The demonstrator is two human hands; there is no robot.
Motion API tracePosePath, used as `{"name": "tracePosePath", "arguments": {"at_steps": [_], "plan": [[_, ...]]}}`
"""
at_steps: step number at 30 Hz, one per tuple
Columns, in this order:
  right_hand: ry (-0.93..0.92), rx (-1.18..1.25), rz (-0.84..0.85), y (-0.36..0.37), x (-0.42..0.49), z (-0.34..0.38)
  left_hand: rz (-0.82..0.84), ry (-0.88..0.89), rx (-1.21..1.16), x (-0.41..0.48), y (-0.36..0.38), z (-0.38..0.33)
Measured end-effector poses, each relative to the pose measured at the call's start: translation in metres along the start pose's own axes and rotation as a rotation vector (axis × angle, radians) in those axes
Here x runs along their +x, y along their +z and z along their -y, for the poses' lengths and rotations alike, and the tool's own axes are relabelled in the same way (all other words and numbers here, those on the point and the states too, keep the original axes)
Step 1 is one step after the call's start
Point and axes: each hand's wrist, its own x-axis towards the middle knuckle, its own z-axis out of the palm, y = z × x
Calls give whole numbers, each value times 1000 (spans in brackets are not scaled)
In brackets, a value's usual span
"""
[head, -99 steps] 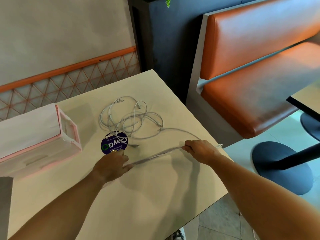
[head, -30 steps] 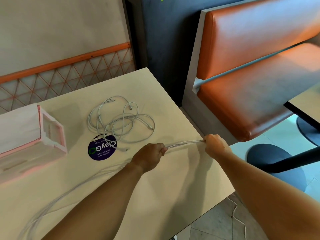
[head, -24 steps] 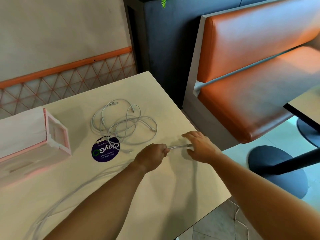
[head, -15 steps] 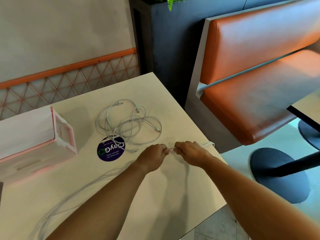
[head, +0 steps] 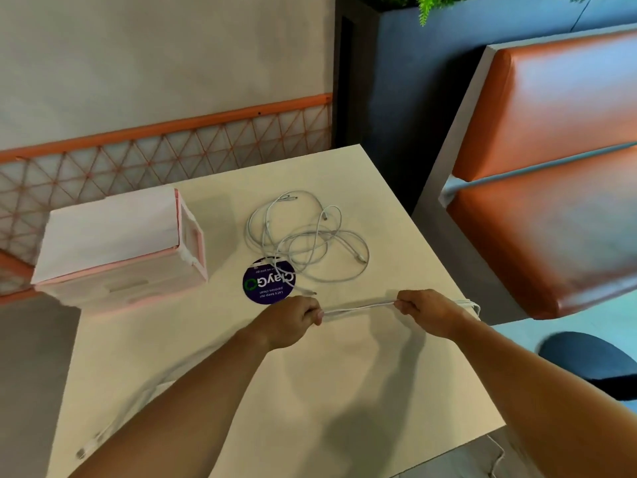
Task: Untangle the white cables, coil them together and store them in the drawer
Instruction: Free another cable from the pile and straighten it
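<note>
Tabletop (head: 344, 401), white cable (head: 358, 308) taut between fingers (head: 402, 305)

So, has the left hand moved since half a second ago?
Yes. The left hand, gripping the white cable, has pulled leftward: it was right of the round purple sticker, now just below it.

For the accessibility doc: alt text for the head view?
A person's left hand and right hand each grip a white cable, a short stretch running straight between them over a beige table. Behind lie a loose tangle of white cables, a round purple sticker and a pink-and-white drawer box.
</note>
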Motion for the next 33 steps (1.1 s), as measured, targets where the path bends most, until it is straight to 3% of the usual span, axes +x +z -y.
{"name": "tracePosePath", "arguments": {"at_steps": [8,12,14,18,20,23,25,29,30,33], "plan": [[66,-42,103,-1,8,31,-105,22,43,-9,8,1],[-138,-43,103,2,9,88,-105,10,45,-8,11,5],[-221,-13,179,9,12,121,-124,24,40,-8,12,3],[-253,-14,266,20,19,148,-172,-6,-26,-14,9,6],[-247,-14,245,19,20,148,-282,18,-26,-22,6,8],[-241,0,174,17,24,146,-626,198,12,-35,9,10],[-244,55,123,14,27,145,-688,119,-217,-45,21,2],[-269,145,110,13,27,149,-371,-434,-1091,-52,39,-16],[-274,151,123,13,27,151,-356,-531,-1278,-50,41,-13],[-266,163,166,16,26,148,-592,-645,-1707,-44,34,3]]}}
